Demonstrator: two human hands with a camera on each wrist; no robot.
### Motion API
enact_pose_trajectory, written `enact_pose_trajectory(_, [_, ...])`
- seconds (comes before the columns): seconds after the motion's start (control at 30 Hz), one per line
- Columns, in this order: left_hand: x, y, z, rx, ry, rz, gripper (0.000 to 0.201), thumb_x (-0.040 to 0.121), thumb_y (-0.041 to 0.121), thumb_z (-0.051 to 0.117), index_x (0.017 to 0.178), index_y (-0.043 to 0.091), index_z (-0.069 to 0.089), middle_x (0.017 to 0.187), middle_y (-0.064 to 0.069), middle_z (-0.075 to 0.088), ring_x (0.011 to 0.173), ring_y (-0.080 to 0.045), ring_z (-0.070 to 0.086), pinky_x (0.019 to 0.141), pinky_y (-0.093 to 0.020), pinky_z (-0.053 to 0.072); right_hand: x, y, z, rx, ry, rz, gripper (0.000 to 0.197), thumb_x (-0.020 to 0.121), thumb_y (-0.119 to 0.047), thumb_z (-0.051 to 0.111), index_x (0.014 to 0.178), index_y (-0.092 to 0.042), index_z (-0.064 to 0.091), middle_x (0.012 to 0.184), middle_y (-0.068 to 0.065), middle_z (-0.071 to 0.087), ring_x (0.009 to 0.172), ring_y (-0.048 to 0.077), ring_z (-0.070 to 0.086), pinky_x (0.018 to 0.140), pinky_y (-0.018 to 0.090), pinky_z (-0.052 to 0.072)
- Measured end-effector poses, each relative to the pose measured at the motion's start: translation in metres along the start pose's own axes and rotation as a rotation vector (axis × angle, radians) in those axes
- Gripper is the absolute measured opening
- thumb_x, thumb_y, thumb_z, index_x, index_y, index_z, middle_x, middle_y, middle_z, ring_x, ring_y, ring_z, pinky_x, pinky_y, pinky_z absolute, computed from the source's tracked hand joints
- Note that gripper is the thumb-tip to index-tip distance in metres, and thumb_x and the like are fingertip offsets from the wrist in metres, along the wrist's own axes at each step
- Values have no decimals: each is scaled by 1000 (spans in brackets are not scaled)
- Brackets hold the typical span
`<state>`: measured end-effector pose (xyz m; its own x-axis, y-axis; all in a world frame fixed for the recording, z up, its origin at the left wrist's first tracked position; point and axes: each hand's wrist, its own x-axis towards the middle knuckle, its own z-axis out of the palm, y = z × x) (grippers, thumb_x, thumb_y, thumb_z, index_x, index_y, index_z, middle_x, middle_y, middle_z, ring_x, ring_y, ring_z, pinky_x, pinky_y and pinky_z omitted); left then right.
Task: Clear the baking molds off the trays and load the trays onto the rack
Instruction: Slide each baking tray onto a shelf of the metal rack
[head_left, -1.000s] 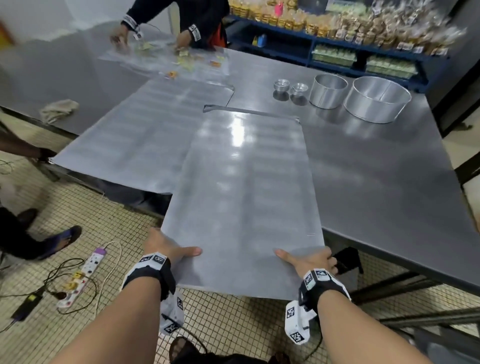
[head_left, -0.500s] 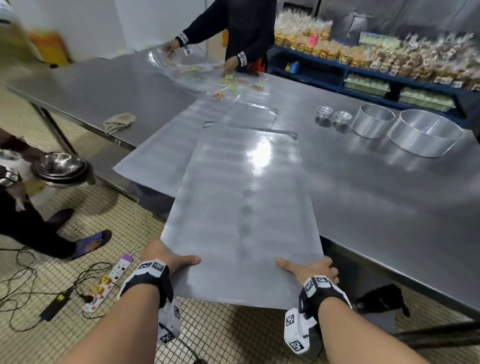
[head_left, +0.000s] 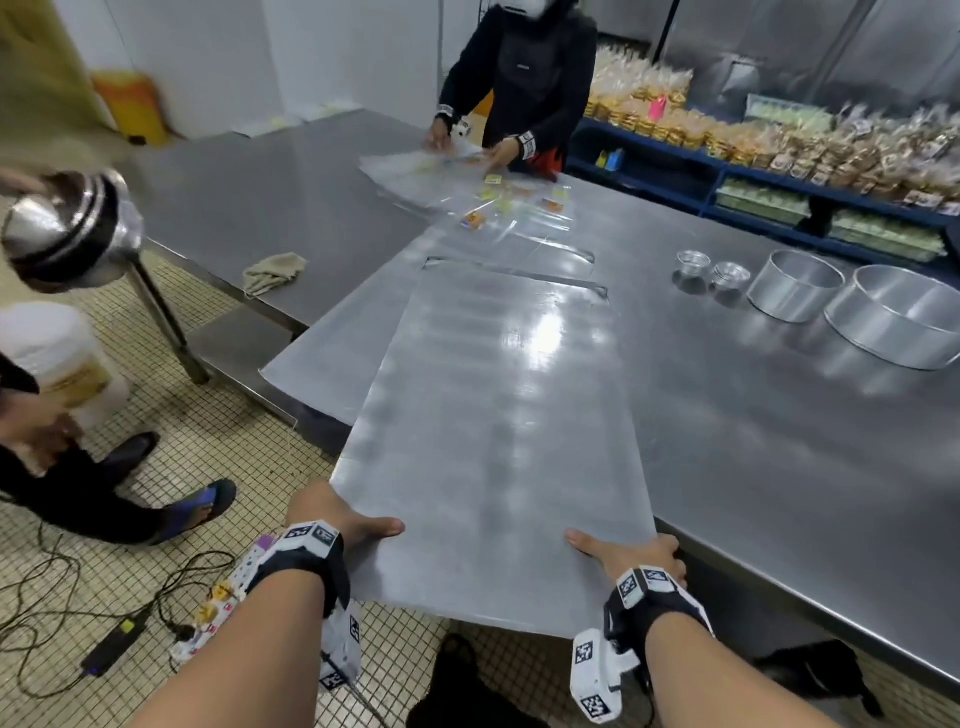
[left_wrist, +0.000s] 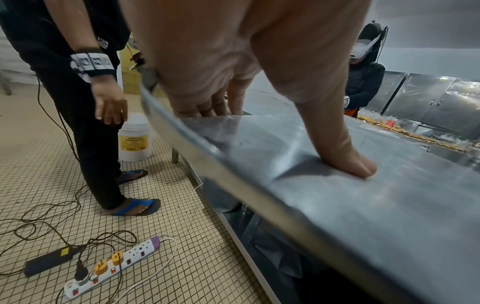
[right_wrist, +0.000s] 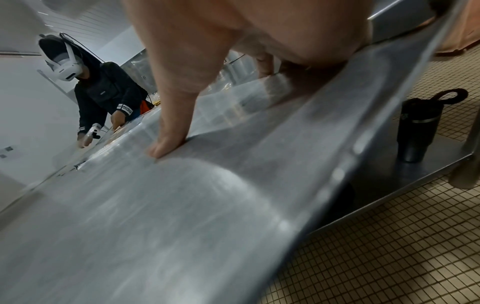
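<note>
A flat metal tray (head_left: 493, 426) sticks out over the table's near edge, its far end lying on a second tray (head_left: 337, 343). My left hand (head_left: 343, 517) grips its near left corner, thumb on top (left_wrist: 345, 162) and fingers underneath. My right hand (head_left: 628, 553) grips the near right corner the same way, thumb pressed on the tray (right_wrist: 166, 144). Two large round baking molds (head_left: 795, 286) (head_left: 898, 317) and two small molds (head_left: 693, 262) (head_left: 730, 275) stand on the steel table (head_left: 779, 467) at the right. No rack is in view.
A person in black (head_left: 519, 78) sorts clear bags at the table's far end. At my left another person (left_wrist: 85, 102) holds steel bowls (head_left: 62, 234). A power strip (left_wrist: 114, 265), cables and a white bucket (left_wrist: 135, 139) lie on the tiled floor. A black flask (right_wrist: 418, 131) stands under the table.
The tray has slid toward me and to the left, farther off the table edge. My view has swung left and up. The person with bowls has come in at the left.
</note>
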<state>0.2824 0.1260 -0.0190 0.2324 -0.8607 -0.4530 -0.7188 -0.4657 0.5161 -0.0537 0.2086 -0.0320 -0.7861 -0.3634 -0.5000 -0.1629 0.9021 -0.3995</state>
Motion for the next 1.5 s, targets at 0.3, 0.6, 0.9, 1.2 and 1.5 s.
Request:
enact_pose_trajectory(0.3, [87, 30, -35, 54, 10, -10, 103, 5, 77, 82, 87, 19, 64, 81, 5, 69, 71, -17, 66, 61, -29, 58, 11, -86, 27, 33, -18, 53, 149, 8, -70, 87, 132, -2, 42, 126, 22, 56, 115, 42, 56, 91, 50, 52])
enact_pose_trajectory(0.6, [148, 32, -64, 47, 5, -52, 97, 31, 55, 96, 104, 7, 54, 98, -8, 66, 87, -29, 64, 65, -31, 50, -6, -127, 63, 12, -30, 146, 149, 18, -67, 90, 138, -2, 31, 133, 24, 48, 117, 44, 54, 95, 51, 50])
enact_pose_trajectory(0.9, [218, 1, -102, -31, -30, -75, 56, 84, 48, 71, 76, 1, 42, 120, -23, 64, 113, -39, 60, 92, -40, 46, -35, -126, 103, 216, -42, 179, 111, 33, -49, 95, 117, -4, 38, 104, 16, 61, 95, 35, 65, 84, 45, 55])
enact_pose_trajectory(1.2, [256, 0, -120, -360, -55, -122, 67, 79, 22, 81, 133, -4, 51, 126, -26, 61, 109, -40, 60, 88, -40, 45, -26, -117, 112, 464, -62, 35, 39, 61, -31, 91, 85, -5, 75, 71, 12, 74, 65, 28, 71, 66, 38, 60])
enact_pose_trajectory(1.5, [261, 1, -131, -286, -72, -41, 42, 86, 19, 74, 120, -3, 63, 126, -21, 62, 110, -39, 59, 94, -37, 44, -41, -113, 113, 560, -162, 40, 28, 66, -19, 90, 86, -6, 76, 73, 13, 75, 64, 31, 73, 58, 34, 59])
